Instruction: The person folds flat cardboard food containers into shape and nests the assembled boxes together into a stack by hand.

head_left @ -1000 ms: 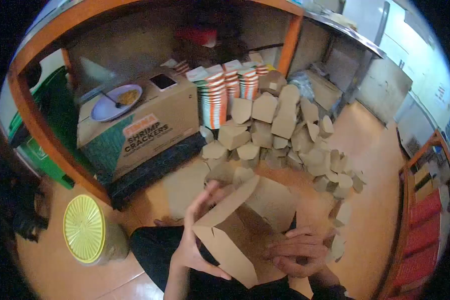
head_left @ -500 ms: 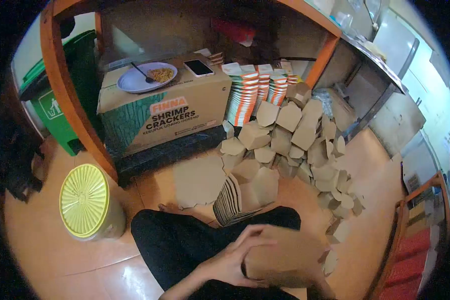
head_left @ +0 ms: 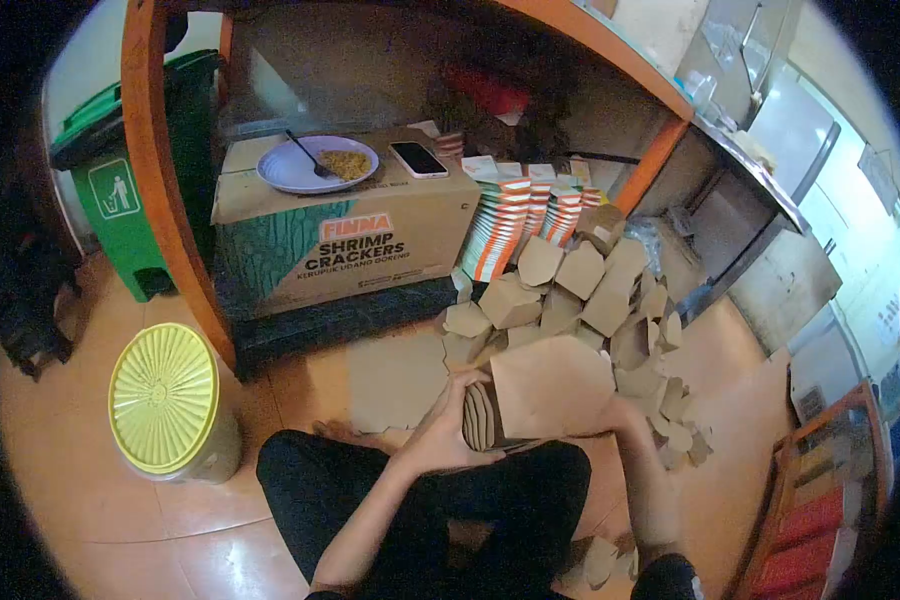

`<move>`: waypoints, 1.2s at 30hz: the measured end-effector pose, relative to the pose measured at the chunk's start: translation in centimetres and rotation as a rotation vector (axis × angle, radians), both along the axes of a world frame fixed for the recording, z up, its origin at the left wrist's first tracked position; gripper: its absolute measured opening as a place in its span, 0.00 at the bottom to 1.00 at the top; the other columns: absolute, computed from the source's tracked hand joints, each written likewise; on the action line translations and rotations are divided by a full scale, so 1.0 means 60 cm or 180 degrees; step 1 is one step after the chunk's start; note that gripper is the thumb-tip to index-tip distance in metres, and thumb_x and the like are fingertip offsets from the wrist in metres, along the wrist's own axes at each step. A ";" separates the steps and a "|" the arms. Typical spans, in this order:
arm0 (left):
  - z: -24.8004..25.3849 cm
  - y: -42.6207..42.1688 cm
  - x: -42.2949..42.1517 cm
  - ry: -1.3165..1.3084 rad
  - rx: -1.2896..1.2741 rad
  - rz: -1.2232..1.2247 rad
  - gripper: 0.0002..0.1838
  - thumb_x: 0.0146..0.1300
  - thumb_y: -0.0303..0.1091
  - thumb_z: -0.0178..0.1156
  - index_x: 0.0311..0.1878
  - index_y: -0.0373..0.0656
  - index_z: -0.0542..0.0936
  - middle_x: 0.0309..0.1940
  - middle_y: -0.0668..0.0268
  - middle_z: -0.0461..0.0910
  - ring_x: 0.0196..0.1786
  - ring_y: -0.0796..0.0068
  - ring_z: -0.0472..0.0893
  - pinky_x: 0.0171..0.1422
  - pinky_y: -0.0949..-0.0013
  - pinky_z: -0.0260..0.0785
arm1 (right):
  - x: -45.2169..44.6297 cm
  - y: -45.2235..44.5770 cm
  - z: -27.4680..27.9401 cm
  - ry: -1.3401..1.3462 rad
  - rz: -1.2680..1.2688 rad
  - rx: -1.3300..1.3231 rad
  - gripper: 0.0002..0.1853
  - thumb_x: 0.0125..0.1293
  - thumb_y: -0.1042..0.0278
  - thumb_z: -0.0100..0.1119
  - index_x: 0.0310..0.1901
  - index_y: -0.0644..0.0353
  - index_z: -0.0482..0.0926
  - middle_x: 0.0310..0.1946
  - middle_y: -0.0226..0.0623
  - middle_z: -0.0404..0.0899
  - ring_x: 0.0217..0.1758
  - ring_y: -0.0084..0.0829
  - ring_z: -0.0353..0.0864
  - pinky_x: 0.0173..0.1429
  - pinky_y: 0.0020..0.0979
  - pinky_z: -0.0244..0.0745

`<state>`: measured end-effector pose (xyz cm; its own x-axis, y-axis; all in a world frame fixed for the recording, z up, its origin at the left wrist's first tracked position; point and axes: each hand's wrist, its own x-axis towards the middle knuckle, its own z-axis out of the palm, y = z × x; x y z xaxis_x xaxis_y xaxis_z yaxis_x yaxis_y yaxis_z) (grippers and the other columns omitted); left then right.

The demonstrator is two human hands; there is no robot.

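Observation:
In front of my crossed legs I hold a nested stack of brown paper food boxes (head_left: 553, 385), tilted on its side. At its left end, several layered box edges show. My left hand (head_left: 445, 430) is closed around that end, with the thumb underneath and the fingers on the upper edge. My right hand (head_left: 618, 415) grips the right side, its fingers partly hidden by the outermost box. Just beyond the stack lies a loose heap of folded brown boxes (head_left: 560, 300). A flat cardboard sheet (head_left: 395, 380) is on the floor to the left.
A lidded tub (head_left: 165, 400) stands at left. Behind are a carton (head_left: 350, 250) bearing a plate (head_left: 280, 178) and a phone (head_left: 418, 159), printed box stacks (head_left: 500, 220), and a green bin (head_left: 120, 200). A few brown pieces (head_left: 600, 562) lie by my right leg.
The brown box in my hands has moved up and forward from my lap to the stack that stood on the floor. Both hands now hold the stack, and the view has shifted slightly.

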<state>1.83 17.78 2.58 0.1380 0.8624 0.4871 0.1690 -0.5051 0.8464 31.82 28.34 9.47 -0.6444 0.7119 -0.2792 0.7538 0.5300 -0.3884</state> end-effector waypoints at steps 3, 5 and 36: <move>-0.016 0.000 0.006 -0.0174 -0.0027 0.0106 0.52 0.37 0.38 0.82 0.64 0.44 0.59 0.57 0.53 0.67 0.62 0.51 0.72 0.66 0.56 0.66 | -0.018 -0.008 -0.015 0.0196 0.0183 0.0113 0.44 0.53 0.47 0.75 0.68 0.62 0.68 0.68 0.47 0.69 0.72 0.46 0.67 0.74 0.42 0.63; -0.021 -0.003 0.011 -0.0119 0.0018 0.0233 0.52 0.36 0.38 0.83 0.63 0.44 0.59 0.56 0.53 0.67 0.61 0.51 0.72 0.65 0.56 0.66 | -0.063 -0.026 0.001 0.0145 0.0112 0.0068 0.47 0.52 0.45 0.75 0.69 0.62 0.66 0.68 0.47 0.69 0.73 0.48 0.66 0.75 0.43 0.60; 0.005 0.004 0.033 0.0083 0.0202 0.0619 0.57 0.30 0.43 0.87 0.61 0.42 0.58 0.53 0.52 0.64 0.58 0.52 0.70 0.63 0.55 0.65 | -0.232 -0.070 0.072 -0.0428 0.0458 -0.0522 0.24 0.52 0.51 0.62 0.41 0.65 0.83 0.44 0.56 0.84 0.51 0.60 0.81 0.64 0.51 0.73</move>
